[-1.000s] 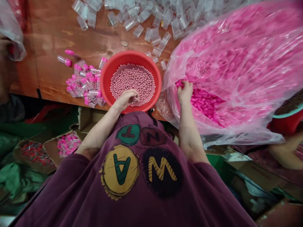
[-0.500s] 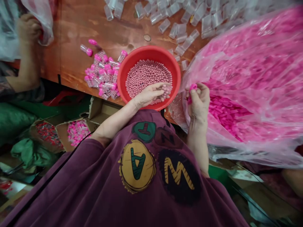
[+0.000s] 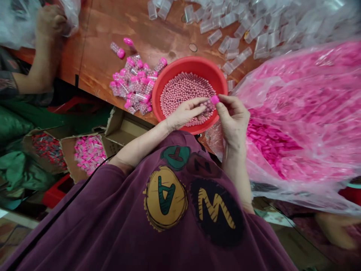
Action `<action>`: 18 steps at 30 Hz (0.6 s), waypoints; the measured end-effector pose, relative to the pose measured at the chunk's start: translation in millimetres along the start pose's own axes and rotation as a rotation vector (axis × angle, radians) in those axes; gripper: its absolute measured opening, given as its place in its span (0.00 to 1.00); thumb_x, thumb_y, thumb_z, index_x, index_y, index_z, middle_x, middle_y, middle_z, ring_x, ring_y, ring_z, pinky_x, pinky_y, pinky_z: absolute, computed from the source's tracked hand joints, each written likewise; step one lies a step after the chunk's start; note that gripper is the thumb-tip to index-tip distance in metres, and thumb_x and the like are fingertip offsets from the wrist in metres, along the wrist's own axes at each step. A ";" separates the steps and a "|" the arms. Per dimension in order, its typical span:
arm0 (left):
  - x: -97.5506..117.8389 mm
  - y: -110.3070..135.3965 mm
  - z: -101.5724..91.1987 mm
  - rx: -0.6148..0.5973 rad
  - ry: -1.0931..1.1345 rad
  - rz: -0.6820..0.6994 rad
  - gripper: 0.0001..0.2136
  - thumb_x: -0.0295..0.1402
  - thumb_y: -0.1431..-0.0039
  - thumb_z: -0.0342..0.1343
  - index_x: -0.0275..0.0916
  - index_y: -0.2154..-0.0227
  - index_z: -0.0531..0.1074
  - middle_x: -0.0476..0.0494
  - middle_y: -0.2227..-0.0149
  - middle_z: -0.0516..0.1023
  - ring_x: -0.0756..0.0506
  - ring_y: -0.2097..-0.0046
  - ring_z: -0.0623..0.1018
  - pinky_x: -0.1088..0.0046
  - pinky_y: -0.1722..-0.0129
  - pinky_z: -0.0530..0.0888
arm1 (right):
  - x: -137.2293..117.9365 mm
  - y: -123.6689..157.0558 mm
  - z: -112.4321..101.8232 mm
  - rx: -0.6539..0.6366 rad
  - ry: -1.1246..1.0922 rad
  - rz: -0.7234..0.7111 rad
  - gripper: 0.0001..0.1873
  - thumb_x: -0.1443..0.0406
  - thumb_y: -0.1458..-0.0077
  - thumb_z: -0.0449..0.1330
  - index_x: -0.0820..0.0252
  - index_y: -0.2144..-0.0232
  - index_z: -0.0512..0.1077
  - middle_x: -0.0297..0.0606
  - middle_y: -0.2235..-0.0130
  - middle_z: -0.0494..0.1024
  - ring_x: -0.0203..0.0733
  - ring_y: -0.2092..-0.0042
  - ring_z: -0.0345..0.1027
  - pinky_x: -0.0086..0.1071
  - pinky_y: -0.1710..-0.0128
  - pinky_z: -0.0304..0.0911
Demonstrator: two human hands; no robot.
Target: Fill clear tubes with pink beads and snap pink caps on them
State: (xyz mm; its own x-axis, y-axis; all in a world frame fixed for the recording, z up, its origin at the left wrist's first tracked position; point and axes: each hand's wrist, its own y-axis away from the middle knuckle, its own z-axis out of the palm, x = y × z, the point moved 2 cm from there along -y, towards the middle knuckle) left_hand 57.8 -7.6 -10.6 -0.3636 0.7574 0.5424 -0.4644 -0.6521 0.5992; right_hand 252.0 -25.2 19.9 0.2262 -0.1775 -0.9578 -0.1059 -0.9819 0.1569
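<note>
One view, head: both hands work over a red bowl (image 3: 194, 64)
Left hand (image 3: 184, 114): narrow cupped grip touching pink beads (image 3: 180, 94), hold unclear
Right hand (image 3: 232, 117): narrow pinch holding a pink cap (image 3: 214, 99) above the bowl
Beside bowl: capped clear tubes (image 3: 135, 83) on the counter (image 3: 98, 34)

head-worn camera | looks forward, down | close above the wooden table (image 3: 98, 30)
</note>
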 end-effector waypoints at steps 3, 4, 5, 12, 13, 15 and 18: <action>0.9 1.7 1.3 0.011 0.021 -0.023 0.15 0.33 0.24 0.71 0.41 0.39 0.87 0.40 0.48 0.92 0.42 0.47 0.92 0.65 0.44 0.87 | -4.1 1.9 3.3 0.003 0.119 -0.055 0.22 0.42 0.25 0.71 0.47 0.44 0.86 0.39 0.48 0.87 0.51 0.44 0.86 0.58 0.36 0.85; 0.4 2.4 2.6 0.014 0.032 -0.031 0.14 0.32 0.23 0.70 0.41 0.39 0.87 0.41 0.49 0.92 0.43 0.50 0.92 0.66 0.46 0.87 | -4.9 2.5 3.9 0.019 0.157 -0.070 0.22 0.41 0.25 0.70 0.47 0.44 0.86 0.39 0.49 0.87 0.51 0.44 0.86 0.58 0.36 0.85; -0.7 3.0 4.3 0.015 0.046 -0.038 0.14 0.32 0.22 0.69 0.41 0.39 0.87 0.41 0.49 0.92 0.45 0.52 0.91 0.67 0.48 0.86 | -6.0 3.2 4.6 0.037 0.196 -0.082 0.22 0.41 0.24 0.69 0.48 0.44 0.87 0.39 0.49 0.87 0.51 0.45 0.86 0.57 0.36 0.85; -9.4 6.2 15.1 0.018 0.114 -0.059 0.13 0.32 0.19 0.67 0.43 0.37 0.85 0.45 0.52 0.90 0.51 0.58 0.87 0.72 0.51 0.84 | -18.7 11.2 7.3 0.122 0.326 -0.093 0.21 0.43 0.22 0.68 0.49 0.45 0.88 0.40 0.52 0.87 0.50 0.47 0.86 0.55 0.36 0.84; -9.2 6.1 14.9 0.022 0.123 -0.062 0.13 0.32 0.19 0.66 0.43 0.37 0.85 0.45 0.51 0.90 0.51 0.57 0.87 0.72 0.50 0.85 | -19.6 12.3 7.1 0.131 0.318 -0.083 0.20 0.44 0.21 0.67 0.49 0.45 0.88 0.40 0.51 0.87 0.50 0.46 0.86 0.55 0.36 0.84; -8.0 5.8 13.4 0.027 0.137 -0.070 0.12 0.32 0.19 0.66 0.43 0.39 0.85 0.45 0.49 0.90 0.51 0.55 0.87 0.72 0.48 0.85 | -20.3 14.2 7.0 0.146 0.300 -0.064 0.20 0.44 0.22 0.68 0.49 0.46 0.88 0.40 0.51 0.87 0.50 0.46 0.86 0.54 0.37 0.84; -6.0 6.8 11.2 0.028 0.142 -0.078 0.12 0.31 0.20 0.66 0.42 0.39 0.85 0.44 0.49 0.90 0.50 0.53 0.88 0.71 0.46 0.86 | -20.2 16.1 9.0 0.139 0.293 -0.018 0.20 0.44 0.24 0.69 0.50 0.48 0.88 0.40 0.52 0.88 0.51 0.46 0.87 0.55 0.37 0.85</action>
State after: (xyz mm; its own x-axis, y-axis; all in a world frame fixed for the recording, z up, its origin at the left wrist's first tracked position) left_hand 65.8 -17.1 -3.2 -0.4386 0.8015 0.4065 -0.4734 -0.5905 0.6536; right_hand 237.1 -36.8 39.6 0.4966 -0.1912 -0.8467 -0.2257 -0.9703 0.0868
